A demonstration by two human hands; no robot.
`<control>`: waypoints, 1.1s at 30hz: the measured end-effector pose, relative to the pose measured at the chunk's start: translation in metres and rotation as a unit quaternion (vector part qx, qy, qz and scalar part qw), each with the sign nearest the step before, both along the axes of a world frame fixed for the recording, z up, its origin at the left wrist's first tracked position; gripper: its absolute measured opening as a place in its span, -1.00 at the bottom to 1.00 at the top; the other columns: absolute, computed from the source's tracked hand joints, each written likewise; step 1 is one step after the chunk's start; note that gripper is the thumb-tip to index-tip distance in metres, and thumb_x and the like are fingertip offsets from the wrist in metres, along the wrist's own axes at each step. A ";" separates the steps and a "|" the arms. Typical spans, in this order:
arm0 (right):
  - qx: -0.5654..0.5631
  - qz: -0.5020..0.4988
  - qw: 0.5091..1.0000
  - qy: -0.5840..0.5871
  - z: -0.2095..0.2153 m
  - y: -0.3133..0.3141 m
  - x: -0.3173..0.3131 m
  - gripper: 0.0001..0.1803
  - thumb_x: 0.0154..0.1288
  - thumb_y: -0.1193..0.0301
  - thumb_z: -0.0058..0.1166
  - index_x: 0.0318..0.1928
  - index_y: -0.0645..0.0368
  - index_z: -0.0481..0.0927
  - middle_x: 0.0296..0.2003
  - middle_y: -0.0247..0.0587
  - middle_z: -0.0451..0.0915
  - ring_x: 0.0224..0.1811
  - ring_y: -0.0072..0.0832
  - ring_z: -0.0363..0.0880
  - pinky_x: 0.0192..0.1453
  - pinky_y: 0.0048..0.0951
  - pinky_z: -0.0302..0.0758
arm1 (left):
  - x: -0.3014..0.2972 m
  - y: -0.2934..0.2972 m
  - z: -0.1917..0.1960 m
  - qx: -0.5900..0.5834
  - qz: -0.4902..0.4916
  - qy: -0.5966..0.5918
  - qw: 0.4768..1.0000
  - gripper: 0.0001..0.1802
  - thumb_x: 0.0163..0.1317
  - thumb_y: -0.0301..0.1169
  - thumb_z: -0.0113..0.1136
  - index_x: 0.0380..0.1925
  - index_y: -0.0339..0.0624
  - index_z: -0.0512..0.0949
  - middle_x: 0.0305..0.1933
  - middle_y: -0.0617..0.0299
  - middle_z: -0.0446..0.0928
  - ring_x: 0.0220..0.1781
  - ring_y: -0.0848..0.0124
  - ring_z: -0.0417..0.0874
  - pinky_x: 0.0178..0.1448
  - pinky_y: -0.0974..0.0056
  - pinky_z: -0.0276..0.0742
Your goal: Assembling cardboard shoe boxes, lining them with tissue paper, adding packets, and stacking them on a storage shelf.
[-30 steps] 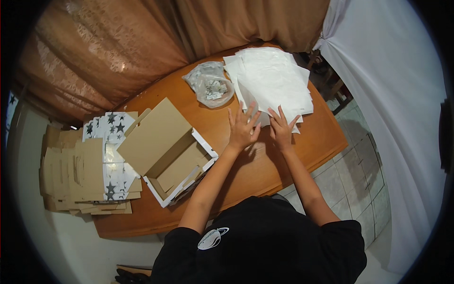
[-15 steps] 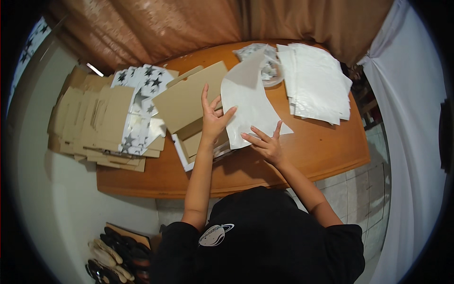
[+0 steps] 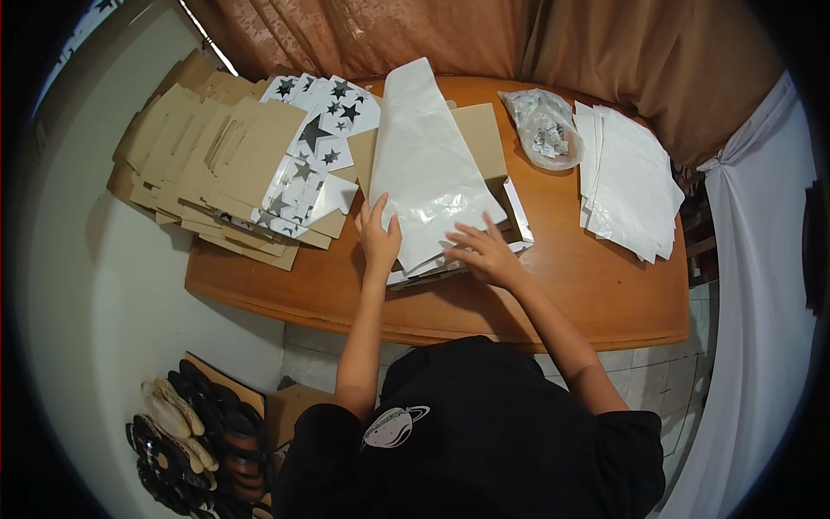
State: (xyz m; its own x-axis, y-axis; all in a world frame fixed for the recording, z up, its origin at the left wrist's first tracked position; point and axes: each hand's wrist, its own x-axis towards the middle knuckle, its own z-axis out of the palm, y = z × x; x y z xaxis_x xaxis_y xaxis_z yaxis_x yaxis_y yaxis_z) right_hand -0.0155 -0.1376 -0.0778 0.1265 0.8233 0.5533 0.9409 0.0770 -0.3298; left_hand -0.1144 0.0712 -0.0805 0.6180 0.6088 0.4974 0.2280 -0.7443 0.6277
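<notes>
White paper sheet (image 3: 428,164) lies over the open box (image 3: 510,195), left hand (image 3: 379,238) and right hand (image 3: 480,251) pressing flat, fingers spread.

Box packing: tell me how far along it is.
Done: one white sheet already lies over the open box. In hand: the left hand and right hand press flat on the sheet's near end. Left: the stack of white sheets, the flat cardboard blanks and the star-printed pieces sit unused; the box isn't closed.
</notes>
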 end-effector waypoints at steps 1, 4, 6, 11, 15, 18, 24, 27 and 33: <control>0.011 -0.049 0.998 -0.033 0.006 -0.004 0.004 -0.61 -0.03 0.55 0.07 -0.14 -0.12 0.55 0.03 -0.42 0.46 0.21 -0.39 0.31 0.29 0.34 -0.23 | 0.001 0.002 -0.004 -0.007 0.029 0.037 0.999 -0.47 0.01 -0.48 0.17 0.08 -0.06 0.39 0.20 -0.06 0.23 0.26 -0.03 0.15 0.27 0.05 0.12; 0.027 -0.138 0.987 -0.073 0.010 -0.015 0.018 -0.63 -0.06 0.49 0.11 -0.16 -0.15 0.57 -0.01 -0.43 0.47 0.23 -0.32 0.28 0.25 0.43 -0.36 | 0.009 0.013 -0.008 -0.043 -0.014 -0.008 0.999 -0.39 -0.01 -0.48 0.21 0.13 -0.10 0.33 0.27 -0.03 0.16 0.29 -0.03 0.12 0.31 0.06 0.11; -0.030 -0.170 0.983 -0.065 0.012 -0.025 0.023 -0.64 -0.10 0.45 0.14 -0.18 -0.15 0.58 -0.01 -0.45 0.47 0.27 -0.29 0.22 0.19 0.49 -0.48 | 0.011 0.018 -0.009 -0.070 -0.052 -0.018 0.996 -0.34 -0.02 -0.47 0.23 0.16 -0.12 0.28 0.29 -0.01 0.13 0.29 -0.01 0.13 0.31 0.08 0.11; -0.108 -0.159 0.981 -0.013 0.006 -0.037 0.014 -0.64 -0.08 0.42 0.03 -0.17 -0.15 0.58 0.08 -0.37 0.39 0.36 -0.17 -0.01 0.15 0.54 -0.52 | 0.013 0.009 -0.010 -0.048 -0.069 0.046 0.995 -0.22 -0.02 -0.46 0.24 0.24 -0.18 0.14 0.32 0.03 0.10 0.29 0.03 0.15 0.30 0.11 0.14; -0.165 -0.179 0.970 0.012 0.011 -0.047 -0.007 -0.58 -0.08 0.42 -0.02 -0.11 -0.16 0.54 0.18 -0.27 0.27 0.38 -0.04 -0.12 0.13 0.57 -0.49 | 0.011 -0.001 -0.002 -0.024 -0.106 0.073 0.991 -0.19 -0.02 -0.44 0.25 0.26 -0.15 0.11 0.32 0.07 0.11 0.28 0.05 0.17 0.29 0.12 0.16; -0.187 -0.169 0.967 0.034 0.010 -0.061 -0.025 -0.55 -0.08 0.43 -0.02 -0.06 -0.15 0.51 0.20 -0.22 0.22 0.38 0.01 -0.14 0.12 0.58 -0.48 | 0.006 -0.011 0.001 -0.038 -0.144 0.084 0.985 -0.22 0.01 -0.40 0.24 0.26 -0.14 0.13 0.33 0.09 0.11 0.29 0.03 0.15 0.29 0.08 0.13; -0.148 -0.257 0.953 0.061 0.018 -0.066 -0.012 -0.53 0.02 0.41 0.01 0.04 -0.13 0.46 0.26 -0.21 0.13 0.37 0.06 -0.15 0.11 0.57 -0.35 | -0.007 -0.041 0.006 0.046 -0.132 0.206 0.969 -0.31 0.11 -0.25 0.12 0.26 -0.09 0.15 0.36 0.23 0.10 0.39 -0.11 -0.13 0.30 -0.31 -0.34; -0.156 -0.302 0.940 0.015 0.015 -0.053 0.017 -0.41 0.08 0.30 0.08 0.18 -0.19 0.30 0.32 -0.25 0.04 0.37 0.05 -0.15 0.11 0.57 -0.33 | -0.004 -0.041 0.006 0.077 -0.137 0.230 0.961 -0.31 0.12 -0.21 0.11 0.26 -0.05 0.15 0.36 0.28 0.09 0.41 -0.14 -0.26 0.22 -0.44 -0.55; -0.219 -0.316 0.919 -0.084 0.015 -0.031 0.050 -0.21 0.03 0.22 0.17 0.29 -0.30 0.10 0.35 -0.33 -0.03 0.38 -0.04 -0.11 0.11 0.58 -0.32 | -0.002 -0.043 0.014 0.176 -0.120 0.255 0.943 -0.29 0.06 -0.23 0.15 0.25 -0.01 0.19 0.41 0.09 -0.08 0.42 -0.12 -0.30 0.13 -0.55 -0.55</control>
